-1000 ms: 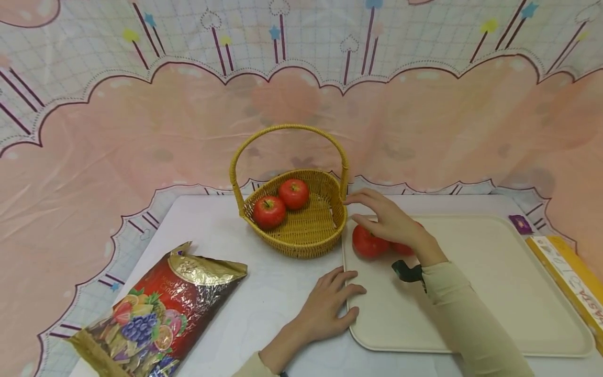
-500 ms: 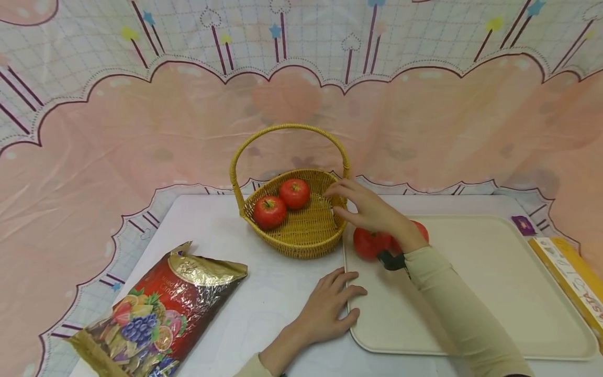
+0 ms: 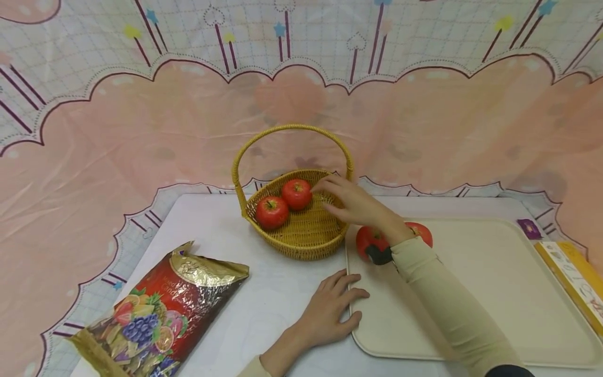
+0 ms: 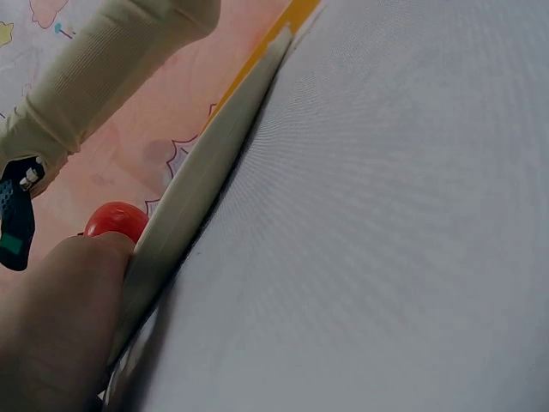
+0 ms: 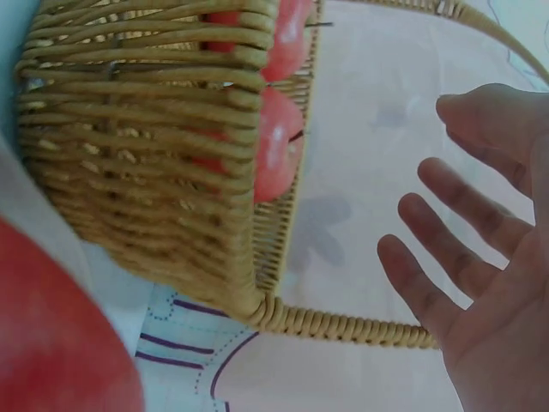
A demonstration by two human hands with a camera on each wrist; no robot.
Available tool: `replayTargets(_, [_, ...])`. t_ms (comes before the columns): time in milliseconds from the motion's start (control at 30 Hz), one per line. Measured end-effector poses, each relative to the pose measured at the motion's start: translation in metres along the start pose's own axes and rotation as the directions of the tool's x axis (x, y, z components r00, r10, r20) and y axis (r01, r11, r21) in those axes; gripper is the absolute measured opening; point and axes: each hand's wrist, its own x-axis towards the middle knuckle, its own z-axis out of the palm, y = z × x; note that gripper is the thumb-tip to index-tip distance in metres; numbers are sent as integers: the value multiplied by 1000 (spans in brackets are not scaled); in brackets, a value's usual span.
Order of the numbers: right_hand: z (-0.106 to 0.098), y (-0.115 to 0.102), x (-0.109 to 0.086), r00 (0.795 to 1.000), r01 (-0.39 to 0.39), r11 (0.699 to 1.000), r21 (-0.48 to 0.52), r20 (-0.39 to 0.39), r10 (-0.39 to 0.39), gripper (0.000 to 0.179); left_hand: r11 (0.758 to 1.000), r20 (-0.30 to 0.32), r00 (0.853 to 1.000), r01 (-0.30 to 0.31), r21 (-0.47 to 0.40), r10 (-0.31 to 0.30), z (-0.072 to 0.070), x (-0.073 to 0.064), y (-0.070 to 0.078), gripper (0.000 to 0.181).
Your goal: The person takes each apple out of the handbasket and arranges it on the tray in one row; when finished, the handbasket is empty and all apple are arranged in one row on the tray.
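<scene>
In the head view my right hand point(image 3: 350, 201) hovers over the right side of a wicker basket point(image 3: 306, 251), its fingers spread and holding nothing. Two red apples lie in the basket's left half: a front apple point(image 3: 271, 212) and a rear apple point(image 3: 297, 194), the latter close to my fingertips. The right wrist view shows the same hand point(image 5: 489, 249) with fingers apart beside the basket wall point(image 5: 146, 129). My left hand point(image 3: 327, 309) rests on the left rim of a cream tray point(image 3: 471, 293). Two more apples, a left one point(image 3: 369, 240) and a right one point(image 3: 421, 233), sit on the tray, partly hidden by my right arm.
A red and gold candy bag point(image 3: 165, 309) lies at the left of the white table. Right of the tray are a yellow and white pasta box point(image 3: 572, 277) and a small purple packet point(image 3: 529, 229). The basket's tall handle point(image 3: 292, 126) arches upward before a patterned cloth.
My right hand has moved left, from beside the basket's right rim to over its inside. My left hand stays on the tray rim, and the apples keep their places.
</scene>
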Motion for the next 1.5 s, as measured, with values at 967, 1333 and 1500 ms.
replayTargets(967, [10, 10, 57, 982, -30, 994, -104, 182, 49, 32, 1000, 25, 1000, 19, -7, -19, -1, -1, 0, 32])
replayTargets(1333, [19, 18, 70, 958, -6, 984, -176, 282, 57, 35, 1000, 38, 999, 10, 5, -10, 0, -2, 2, 32])
replayTargets(1500, [20, 20, 83, 949, 12, 989, -147, 313, 35, 34, 999, 5, 1000, -6, 41, 5, -1, -1, 0, 31])
